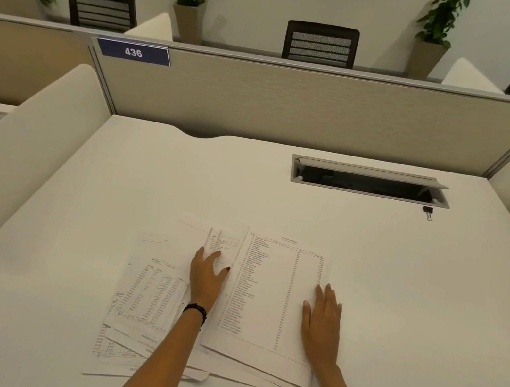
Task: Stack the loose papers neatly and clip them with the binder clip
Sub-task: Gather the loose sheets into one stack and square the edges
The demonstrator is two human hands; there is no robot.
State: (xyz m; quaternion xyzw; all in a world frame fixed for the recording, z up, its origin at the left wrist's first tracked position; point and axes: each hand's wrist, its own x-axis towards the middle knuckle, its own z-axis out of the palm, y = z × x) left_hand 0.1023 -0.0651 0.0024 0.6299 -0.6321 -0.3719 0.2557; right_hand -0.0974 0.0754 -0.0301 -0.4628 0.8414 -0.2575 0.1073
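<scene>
Your left hand [207,278] lies flat on the loose papers [149,290] at lower centre of the frame, fingers [202,255] straight and slightly spread, thumb out toward the right, holding nothing. There's a dark wristband [196,311] on that wrist. Your right hand [323,323] rests flat on the right edge of the top sheet [270,297], a printed list w/ a column of figures; its fingers are straight and close together, palm down. The papers are fanned out and overlapping, not squared up, w/ corners sticking out at lower left and along the bottom. The binder clip [427,212] sits alone on the white desk [72,230] at right of centre, well apart from the papers, just below the right end of the open cable tray [367,181]. Behind the desk, the partition carries a blue "436" label [134,52] at upper left.
</scene>
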